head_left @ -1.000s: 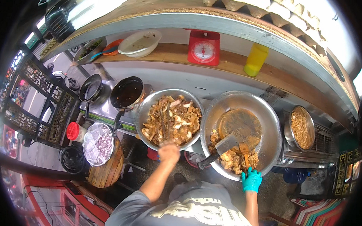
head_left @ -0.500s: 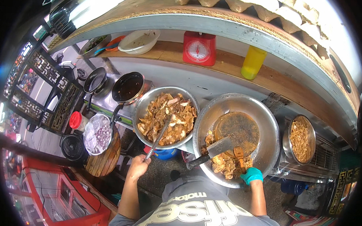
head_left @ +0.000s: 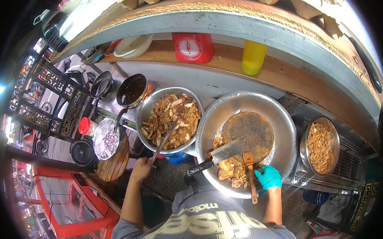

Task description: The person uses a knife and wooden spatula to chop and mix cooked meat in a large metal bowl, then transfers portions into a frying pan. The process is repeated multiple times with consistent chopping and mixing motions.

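Observation:
My left hand (head_left: 142,168) grips the handle of a long metal utensil (head_left: 164,139). Its far end is sunk among chopped cooked meat (head_left: 186,134) in a steel bowl (head_left: 141,128), so its kind is hidden. At the right, my right hand (head_left: 268,178), in a teal glove, is over the near side of a larger steel basin (head_left: 283,135), fingers apart. Beside them lies a wooden spatula (head_left: 250,172), its handle crossing the rim. A cleaver (head_left: 225,152) with a black handle rests across more meat (head_left: 232,169). A round dark board (head_left: 249,132) sits inside the basin.
Another steel bowl (head_left: 337,143) of minced food stands right. Two dark pans (head_left: 132,90) and a bowl of chopped onions (head_left: 104,141) are left. Overhead runs a shelf edge (head_left: 220,25); below it are a red scale (head_left: 202,54) and a yellow cup (head_left: 253,58).
My right hand has let go of the wooden spatula and moved slightly right of it. The spatula's handle now shows over the basin rim. My left hand still holds the metal utensil.

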A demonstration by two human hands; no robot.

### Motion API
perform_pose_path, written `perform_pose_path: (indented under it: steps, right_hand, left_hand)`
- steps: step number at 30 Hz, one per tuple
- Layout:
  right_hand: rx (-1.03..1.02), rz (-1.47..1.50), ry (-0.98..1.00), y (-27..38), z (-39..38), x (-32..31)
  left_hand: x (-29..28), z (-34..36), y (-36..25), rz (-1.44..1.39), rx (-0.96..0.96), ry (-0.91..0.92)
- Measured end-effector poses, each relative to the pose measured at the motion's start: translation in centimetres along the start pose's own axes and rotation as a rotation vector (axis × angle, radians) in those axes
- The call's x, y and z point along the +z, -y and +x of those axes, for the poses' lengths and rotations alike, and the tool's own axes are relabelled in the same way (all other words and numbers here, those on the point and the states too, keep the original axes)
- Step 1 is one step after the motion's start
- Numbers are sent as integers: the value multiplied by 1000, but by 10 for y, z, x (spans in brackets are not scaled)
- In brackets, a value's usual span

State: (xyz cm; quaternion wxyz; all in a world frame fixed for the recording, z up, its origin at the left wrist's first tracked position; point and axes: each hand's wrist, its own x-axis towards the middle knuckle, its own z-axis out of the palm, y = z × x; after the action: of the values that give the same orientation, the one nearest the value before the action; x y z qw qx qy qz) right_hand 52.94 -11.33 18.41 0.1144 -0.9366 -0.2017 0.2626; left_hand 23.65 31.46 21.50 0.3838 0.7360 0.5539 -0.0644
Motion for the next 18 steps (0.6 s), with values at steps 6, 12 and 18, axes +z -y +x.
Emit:
perform_pose_path:
  steps: [6,12,18]
  right_hand:
    - [-146,81,-135,10,4,10]
    - [-197,84,-198,24,1,15]
    - [-158,147,-271,64,-3,18]
  left_hand:
    - [14,18,-8,304,386,-253]
    - [-53,-1,23,131,293,-409]
    - [-153,98,40,323,465,-680]
